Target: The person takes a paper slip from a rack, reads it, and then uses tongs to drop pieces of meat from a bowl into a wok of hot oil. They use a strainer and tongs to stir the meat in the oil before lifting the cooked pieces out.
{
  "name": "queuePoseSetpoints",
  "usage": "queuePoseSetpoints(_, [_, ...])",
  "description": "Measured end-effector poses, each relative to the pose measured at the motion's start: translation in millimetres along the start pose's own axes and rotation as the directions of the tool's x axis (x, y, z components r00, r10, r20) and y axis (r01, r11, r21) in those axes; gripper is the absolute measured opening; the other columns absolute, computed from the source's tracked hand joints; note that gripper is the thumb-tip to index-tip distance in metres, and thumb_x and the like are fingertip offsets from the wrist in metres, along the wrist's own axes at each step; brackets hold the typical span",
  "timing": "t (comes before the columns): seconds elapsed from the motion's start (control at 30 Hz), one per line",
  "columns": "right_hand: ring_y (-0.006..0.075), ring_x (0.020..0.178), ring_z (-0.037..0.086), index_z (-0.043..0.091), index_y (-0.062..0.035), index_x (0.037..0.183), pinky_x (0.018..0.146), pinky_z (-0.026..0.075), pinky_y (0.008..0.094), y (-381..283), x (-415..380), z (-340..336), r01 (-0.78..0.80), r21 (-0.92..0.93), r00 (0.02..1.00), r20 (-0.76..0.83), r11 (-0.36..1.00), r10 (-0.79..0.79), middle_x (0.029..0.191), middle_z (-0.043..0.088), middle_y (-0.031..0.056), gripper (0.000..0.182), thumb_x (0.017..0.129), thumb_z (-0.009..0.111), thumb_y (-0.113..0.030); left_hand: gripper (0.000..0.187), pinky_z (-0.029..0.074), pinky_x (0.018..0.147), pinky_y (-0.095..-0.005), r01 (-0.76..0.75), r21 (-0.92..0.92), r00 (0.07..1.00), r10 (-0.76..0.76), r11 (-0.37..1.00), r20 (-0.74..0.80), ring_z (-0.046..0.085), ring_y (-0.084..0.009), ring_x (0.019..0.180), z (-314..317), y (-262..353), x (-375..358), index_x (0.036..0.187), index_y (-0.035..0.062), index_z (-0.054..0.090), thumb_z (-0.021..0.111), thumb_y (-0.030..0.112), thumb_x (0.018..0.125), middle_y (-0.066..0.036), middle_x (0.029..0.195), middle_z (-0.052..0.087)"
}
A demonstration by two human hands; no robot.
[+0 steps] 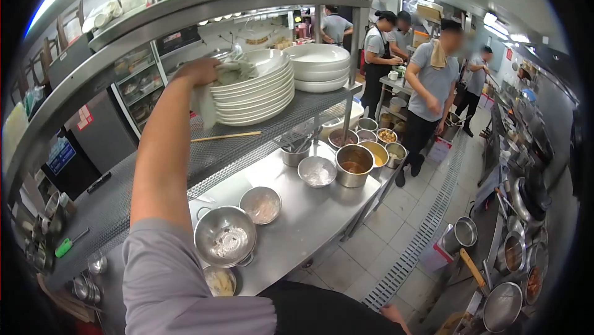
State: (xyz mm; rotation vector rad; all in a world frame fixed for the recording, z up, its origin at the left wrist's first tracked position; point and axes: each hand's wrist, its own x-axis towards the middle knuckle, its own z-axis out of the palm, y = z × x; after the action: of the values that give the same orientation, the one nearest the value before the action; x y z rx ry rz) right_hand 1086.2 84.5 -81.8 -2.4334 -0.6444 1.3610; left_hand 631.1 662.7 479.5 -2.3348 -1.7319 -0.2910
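Note:
My left hand (199, 71) reaches up to the perforated metal shelf, its fingers closed on a greyish cloth (237, 71). The cloth lies on the top plate of a tall stack of white plates (253, 105), and part of it hangs down the stack's left side. Beside that stack, to the right, stands a shorter pile of deep white dishes (320, 70). A wooden stick (226, 136) rests on the shelf in front of the plates. Only a small part of my right hand (392, 315) shows low at the bottom edge, near my dark apron; its fingers cannot be made out.
On the steel counter (297, 211) below are a colander (225, 236), bowls of white powder (319, 171) and a pot of brown sauce (354, 166). Several co-workers stand beyond, one with a towel on the shoulder (433, 75). Pans (502, 307) line the right side; a drain grate (414, 254) crosses the floor.

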Motion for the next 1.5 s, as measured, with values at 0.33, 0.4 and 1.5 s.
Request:
queuePoseSetpoints(0.33, [0.0266, 0.081, 0.071, 0.067, -0.0003, 0.102, 0.072, 0.055, 0.0363, 109, 27, 16, -0.036, -0.197, 0.998, 0.044, 0.98, 0.045, 0.085, 0.071, 0.0143, 0.039, 0.079, 0.067, -0.031, 0.035, 0.047, 0.094, -0.0417, 0.094, 0.285, 0.895, 0.045, 0.954, -0.444, 0.063, -0.0378, 0.104, -6, -27, 54, 0.113, -0.0046, 0.063, 0.047, 0.017, 0.091, -0.027, 0.109, 0.064])
queuePoseSetpoints(0.4, [0.0269, 0.082, 0.071, 0.067, -0.0005, 0.101, 0.073, 0.054, 0.0365, 108, 26, 10, -0.036, -0.184, 0.998, 0.041, 0.982, 0.044, 0.086, 0.071, 0.0145, 0.038, 0.079, 0.067, -0.032, 0.037, 0.049, 0.092, -0.0426, -0.061, -0.524, 0.8, -0.272, 0.849, -0.534, 0.064, -0.036, 0.101, -9, -19, 52, 0.113, -0.0036, 0.063, 0.043, 0.022, 0.094, -0.023, 0.108, 0.065])
queuePoseSetpoints(1.5, [0.022, 0.09, 0.068, 0.055, -0.0005, 0.122, 0.073, 0.059, 0.0343, -309, -175, -217, 0.238, 0.938, 0.437, -0.336, -0.253, -0.834, 0.106, 0.065, 0.0141, 0.052, 0.093, 0.06, -0.043, 0.073, 0.031, 0.111, -0.0433, -0.088, -0.938, 0.814, 0.519, -0.336, -0.262, 0.034, -0.0299, 0.139, 179, 354, -279, 0.151, 0.0072, 0.025, 0.054, 0.043, 0.095, -0.017, 0.153, 0.03])
